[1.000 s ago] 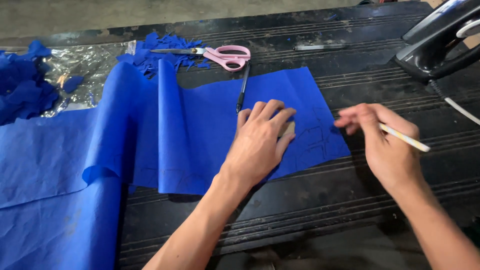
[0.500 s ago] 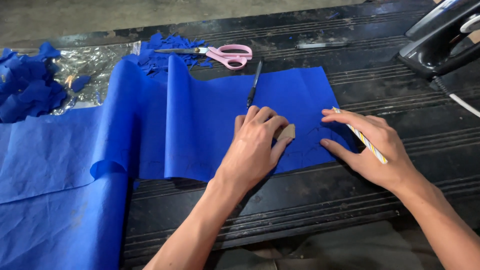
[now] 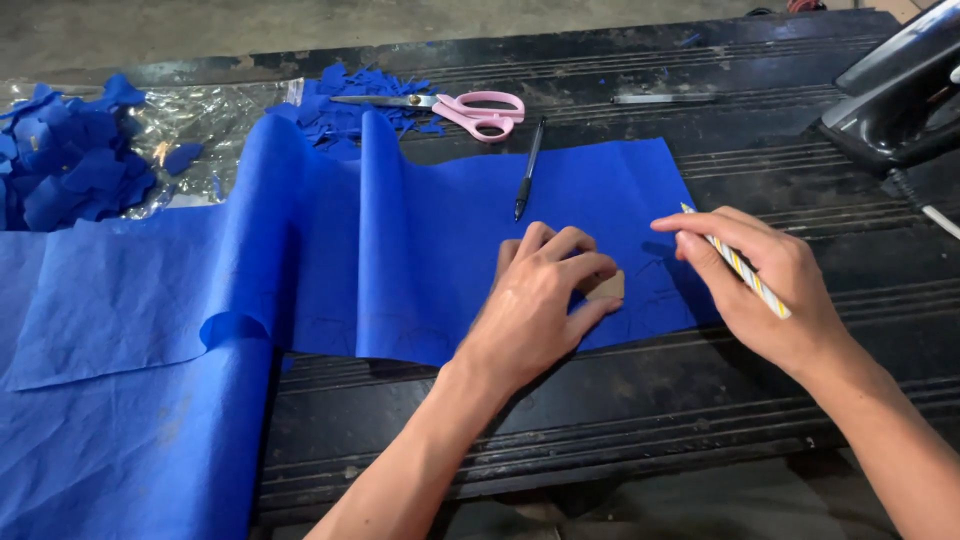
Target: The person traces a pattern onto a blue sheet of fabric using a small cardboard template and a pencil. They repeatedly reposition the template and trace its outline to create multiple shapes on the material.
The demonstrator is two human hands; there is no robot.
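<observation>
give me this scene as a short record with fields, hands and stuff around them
left hand: left hand pressed flat on a small tan card on the blue fabric
right hand: right hand holds a striped pencil, tip at the fabric's right part
on fabric: black pen, lying partly over the far edge
behind fabric: pink scissors on blue scraps
far left: pile of blue cut pieces on clear plastic
surface: dark ridged table

Pink scissors (image 3: 480, 110), black pen (image 3: 527, 170) — blue scraps (image 3: 70, 170) far left.
</observation>
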